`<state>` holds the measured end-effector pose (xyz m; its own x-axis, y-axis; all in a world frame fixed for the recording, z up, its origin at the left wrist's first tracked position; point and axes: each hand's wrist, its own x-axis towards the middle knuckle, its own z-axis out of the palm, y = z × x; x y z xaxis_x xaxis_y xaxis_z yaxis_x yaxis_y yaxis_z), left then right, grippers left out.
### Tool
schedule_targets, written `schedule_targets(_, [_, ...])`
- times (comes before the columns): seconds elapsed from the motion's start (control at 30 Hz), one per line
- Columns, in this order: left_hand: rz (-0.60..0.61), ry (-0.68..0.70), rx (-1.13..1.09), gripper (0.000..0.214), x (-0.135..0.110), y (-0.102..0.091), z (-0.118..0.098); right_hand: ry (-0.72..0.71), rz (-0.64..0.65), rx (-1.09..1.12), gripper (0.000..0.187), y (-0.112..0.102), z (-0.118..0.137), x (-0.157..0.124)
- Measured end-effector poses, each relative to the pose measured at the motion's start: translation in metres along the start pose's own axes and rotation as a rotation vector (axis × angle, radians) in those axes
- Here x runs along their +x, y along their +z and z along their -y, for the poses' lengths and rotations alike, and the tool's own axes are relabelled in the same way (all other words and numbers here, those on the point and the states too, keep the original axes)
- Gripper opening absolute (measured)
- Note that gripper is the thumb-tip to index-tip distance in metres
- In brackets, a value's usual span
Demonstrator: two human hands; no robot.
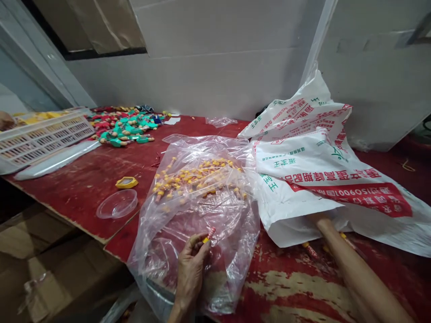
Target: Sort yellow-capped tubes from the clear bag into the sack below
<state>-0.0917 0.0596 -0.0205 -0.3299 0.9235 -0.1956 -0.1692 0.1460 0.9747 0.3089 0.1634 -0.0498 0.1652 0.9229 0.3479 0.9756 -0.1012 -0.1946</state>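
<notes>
Plainly: a left hand (191, 269) pinching, a right hand hidden

At left, a white plastic basket (43, 139) sits near heaped green and red figurines (124, 128). Nearer, a clear round lid (117, 204) lies on the red table (77, 202). At centre, a clear plastic bag (161, 233) droops past the near edge and could slide. Above it, thumb and finger grip a yellow-and-red piece (211, 233); so slight a hold could slip. Right, a forearm (350, 260) enters a white printed sack (319, 166), its grip impossible to tell; it could knock loose pieces (310, 250) there.
</notes>
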Motion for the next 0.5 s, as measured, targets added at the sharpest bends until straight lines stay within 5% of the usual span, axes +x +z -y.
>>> schedule_targets(0.2, [0.071, -0.025, -0.115, 0.041, -0.033, 0.017, 0.005, 0.027, 0.085, 0.05, 0.031, -0.035, -0.012, -0.017])
schedule_targets(0.37, [0.175, -0.125, -0.164, 0.045, -0.069, 0.042, 0.002, 0.001, 0.051, 0.17, 0.027, -0.078, -0.002, -0.065])
schedule_targets(0.5, [0.263, -0.162, -0.222, 0.045, -0.097, 0.059, 0.005, 0.182, -0.048, 0.756, 0.036, -0.097, 0.037, -0.126])
